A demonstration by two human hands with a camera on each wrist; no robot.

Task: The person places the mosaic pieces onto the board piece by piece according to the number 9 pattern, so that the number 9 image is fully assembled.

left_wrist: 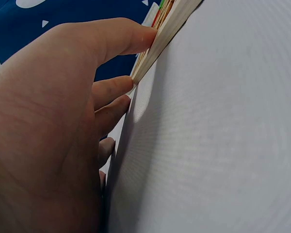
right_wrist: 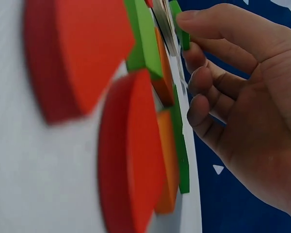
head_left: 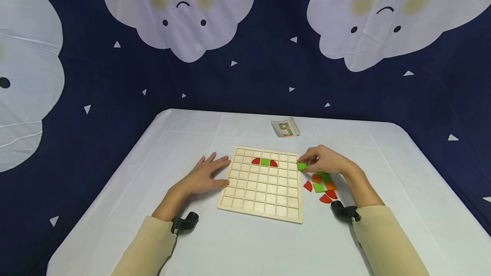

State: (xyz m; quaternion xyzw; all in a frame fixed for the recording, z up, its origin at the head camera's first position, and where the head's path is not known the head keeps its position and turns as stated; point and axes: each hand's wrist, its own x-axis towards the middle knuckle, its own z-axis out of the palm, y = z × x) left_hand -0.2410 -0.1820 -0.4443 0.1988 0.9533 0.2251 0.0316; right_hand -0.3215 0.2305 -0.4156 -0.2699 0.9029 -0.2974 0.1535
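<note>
A wooden grid board lies on the white table. In its second row from the far side, a green square tile sits between two red quarter-circle tiles. My left hand touches the board's left edge with fingers spread; in the left wrist view the thumb meets the wooden side. My right hand pinches a green square tile at the board's right edge, between thumb and finger as the right wrist view shows.
Right of the board, loose tiles lie in a pile: an orange square, a light green square, a red quarter circle and several more. A creased paper with a coloured grid pattern lies behind the board. Dark cloud-print fabric hangs behind the table.
</note>
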